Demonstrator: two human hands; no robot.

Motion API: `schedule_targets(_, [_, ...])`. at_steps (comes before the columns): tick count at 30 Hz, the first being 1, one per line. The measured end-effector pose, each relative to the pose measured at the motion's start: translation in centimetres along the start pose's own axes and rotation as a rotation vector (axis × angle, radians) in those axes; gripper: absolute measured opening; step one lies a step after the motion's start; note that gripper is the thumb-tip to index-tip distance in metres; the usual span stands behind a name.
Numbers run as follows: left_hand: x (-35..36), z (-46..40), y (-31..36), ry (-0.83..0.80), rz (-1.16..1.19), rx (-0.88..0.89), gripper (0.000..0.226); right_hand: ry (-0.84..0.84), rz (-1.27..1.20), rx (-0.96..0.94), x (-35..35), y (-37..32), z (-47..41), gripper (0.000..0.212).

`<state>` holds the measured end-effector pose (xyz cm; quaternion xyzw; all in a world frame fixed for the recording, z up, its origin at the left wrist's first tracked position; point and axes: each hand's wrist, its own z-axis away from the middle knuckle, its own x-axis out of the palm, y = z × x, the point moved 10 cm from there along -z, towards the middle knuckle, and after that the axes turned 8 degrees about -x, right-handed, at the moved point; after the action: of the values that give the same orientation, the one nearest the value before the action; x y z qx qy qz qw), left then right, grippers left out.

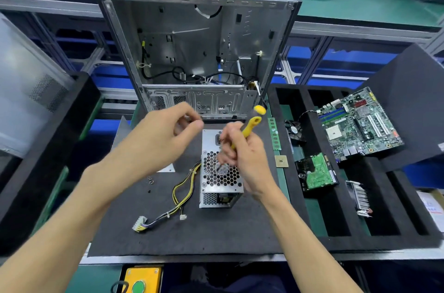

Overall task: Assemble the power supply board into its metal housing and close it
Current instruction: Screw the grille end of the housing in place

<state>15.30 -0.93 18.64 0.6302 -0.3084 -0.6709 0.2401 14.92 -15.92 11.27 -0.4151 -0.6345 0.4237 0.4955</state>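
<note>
while the right hand (242, 158) grips a yellow screwdriver (251, 125) with its tip down on the metal housing (219, 172), the left hand (168, 134) hovers just beside it, fingers pinched narrow, maybe on a screw, but i cannot tell. the housing stands on the black mat (192, 232) on the bench, cables (182, 192) trailing left. it looks like the closing step; next, a loose screw (151, 181) must meet its hole. no writing is readable.
</note>
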Motion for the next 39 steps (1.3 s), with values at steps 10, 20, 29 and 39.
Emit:
schedule_targets(10, [13.3,2.3,-10.2,-0.352,0.436,-0.486,0.033,0.244,0.805,0.008,-6.5,0.2,0.8,0.039])
schedule_targets(20, [16.7,1.9,-5.5,-0.482,0.307,-0.192,0.037,0.243,0.946,0.351,-11.9,3.3,3.5,0.08])
schedule_targets(29, [15.5,-0.5,-12.9,-0.196,-0.209,-0.388,0.034,0.352,0.689,0.436,-17.9,5.7,5.3,0.056])
schedule_targets(39, [14.4,-0.6,-8.6,-0.347,-0.11,-0.23,0.027,0.457,0.482,0.475,-19.9,8.6,7.8,0.058])
